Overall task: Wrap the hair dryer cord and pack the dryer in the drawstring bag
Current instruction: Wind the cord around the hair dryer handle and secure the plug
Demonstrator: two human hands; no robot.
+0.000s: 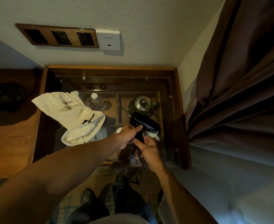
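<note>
Now both hands, left [129,135] and right [146,148], clasp the hair dryer [143,123]; drawstring bag [73,117] lies left.

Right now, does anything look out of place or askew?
Only the cord: it dangles loose below both hands, not wrapped. The bag lies crumpled on the glass top, mouth open. Nothing looks spilled or damaged.
</note>
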